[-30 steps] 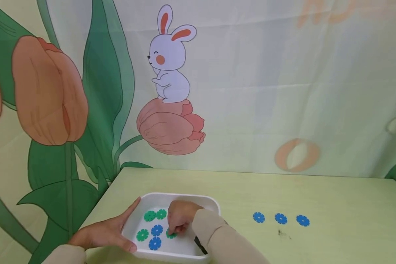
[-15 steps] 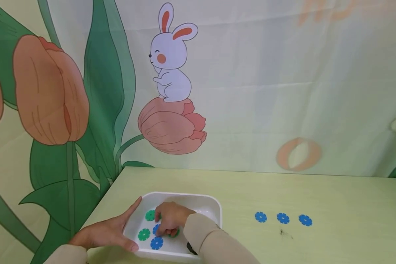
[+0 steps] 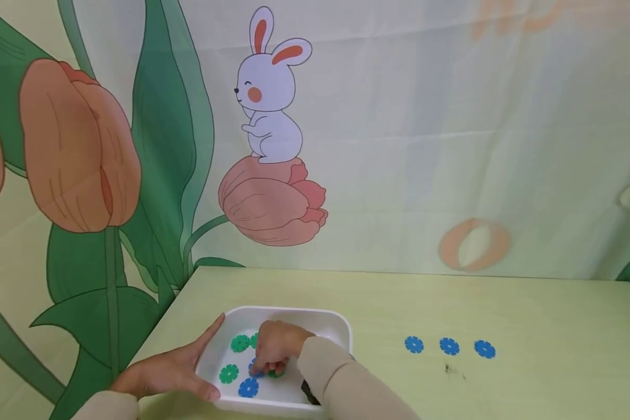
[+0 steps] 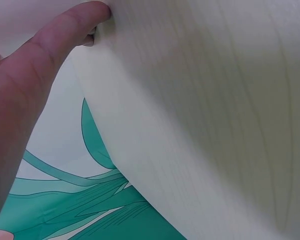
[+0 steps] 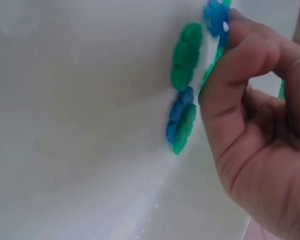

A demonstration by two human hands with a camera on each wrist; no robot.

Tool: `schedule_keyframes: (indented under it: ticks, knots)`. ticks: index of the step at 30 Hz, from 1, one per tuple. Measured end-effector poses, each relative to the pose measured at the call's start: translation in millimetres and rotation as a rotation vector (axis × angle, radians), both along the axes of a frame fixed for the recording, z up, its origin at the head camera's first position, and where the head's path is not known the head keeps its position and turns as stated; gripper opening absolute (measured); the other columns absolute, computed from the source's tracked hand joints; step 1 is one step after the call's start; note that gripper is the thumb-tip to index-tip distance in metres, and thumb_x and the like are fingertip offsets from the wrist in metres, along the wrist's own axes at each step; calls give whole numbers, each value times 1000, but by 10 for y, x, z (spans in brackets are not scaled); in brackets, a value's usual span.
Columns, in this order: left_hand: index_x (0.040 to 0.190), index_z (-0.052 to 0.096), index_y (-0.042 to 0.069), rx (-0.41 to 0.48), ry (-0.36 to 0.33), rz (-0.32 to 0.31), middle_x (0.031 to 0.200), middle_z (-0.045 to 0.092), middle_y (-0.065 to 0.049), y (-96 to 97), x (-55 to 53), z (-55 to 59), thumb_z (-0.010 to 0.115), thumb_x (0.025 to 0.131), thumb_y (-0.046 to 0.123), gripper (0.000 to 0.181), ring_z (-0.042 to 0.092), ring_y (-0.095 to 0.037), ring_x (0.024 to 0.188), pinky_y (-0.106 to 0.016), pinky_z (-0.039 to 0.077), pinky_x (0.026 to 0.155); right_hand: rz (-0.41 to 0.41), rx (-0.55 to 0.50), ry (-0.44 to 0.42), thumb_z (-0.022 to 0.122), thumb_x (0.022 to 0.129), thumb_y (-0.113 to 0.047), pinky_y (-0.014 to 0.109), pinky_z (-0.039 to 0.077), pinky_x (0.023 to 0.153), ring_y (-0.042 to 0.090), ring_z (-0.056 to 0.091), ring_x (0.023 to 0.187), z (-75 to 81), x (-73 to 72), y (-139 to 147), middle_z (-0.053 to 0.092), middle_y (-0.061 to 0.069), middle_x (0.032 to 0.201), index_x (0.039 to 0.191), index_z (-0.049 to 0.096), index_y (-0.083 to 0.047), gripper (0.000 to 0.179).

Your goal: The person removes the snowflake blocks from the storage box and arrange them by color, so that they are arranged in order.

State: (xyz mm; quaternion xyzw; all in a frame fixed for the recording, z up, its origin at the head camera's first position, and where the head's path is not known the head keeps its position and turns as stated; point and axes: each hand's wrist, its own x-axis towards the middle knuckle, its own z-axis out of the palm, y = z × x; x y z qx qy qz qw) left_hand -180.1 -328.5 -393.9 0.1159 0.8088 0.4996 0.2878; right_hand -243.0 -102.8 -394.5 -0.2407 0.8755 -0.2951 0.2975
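Observation:
In the head view, a white plastic tray [image 3: 315, 312] holds several green and blue flower-shaped discs. My left hand [image 3: 170, 367] spans its left end, thumb at the near corner and fingers along the side. My right hand [image 3: 280, 345] is inside the tray, its fingertips pinching a blue disc [image 5: 217, 19], partly hidden by the fingers. Beside this hand, a green disc [image 3: 276, 374] shows from under the fingers. A second blue disc [image 3: 248, 388] lies nearer the front wall, with green discs [image 3: 228, 374] to its left and behind.
Right of the tray, three blue discs [image 3: 449, 346] lie in a row on the pale green table [image 3: 556, 326]. A dark smudge [image 3: 447, 368] marks the tabletop. Behind stands a printed backdrop [image 3: 399, 146] with a rabbit and tulips.
My right hand has moved left inside the tray, from the green disc to the blue disc beside it. My left hand keeps its place on the tray.

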Motion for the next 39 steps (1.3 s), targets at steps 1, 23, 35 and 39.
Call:
schedule_keyframes:
  ticks: [1, 23, 35, 39]
  knots:
    - [157, -21, 15, -1, 1, -1, 149, 23, -21, 2, -4, -2, 82, 84, 23, 126, 39, -30, 119, -32, 34, 98, 6, -18, -35, 79, 87, -15, 20, 43, 44, 10, 47, 41, 8, -15, 19, 52, 1, 51, 61, 62, -3, 34]
    - [156, -22, 13, -36, 4, -28, 145, 30, -16, 9, -23, -25, 80, 86, 27, 124, 43, -27, 116, -36, 34, 98, -33, -248, -188, 70, 94, -11, 22, 49, 48, 13, 53, 49, 456, -45, 392, 64, 9, 65, 90, 58, -4, 14]
    - [154, -26, 15, -27, -2, -41, 149, 24, -20, -4, -8, -13, 80, 86, 31, 127, 45, -27, 116, -37, 34, 99, -37, -277, -150, 71, 94, -14, 25, 52, 51, 16, 54, 50, 582, -17, 750, 64, 9, 67, 97, 58, -7, 15]
    - [154, -27, 15, -12, -13, -47, 151, 21, -21, 17, -30, -31, 79, 87, 31, 127, 46, -27, 116, -38, 35, 99, -60, -298, -142, 71, 94, -13, 30, 54, 54, 16, 55, 50, 594, -6, 920, 65, 10, 68, 99, 58, -6, 15]
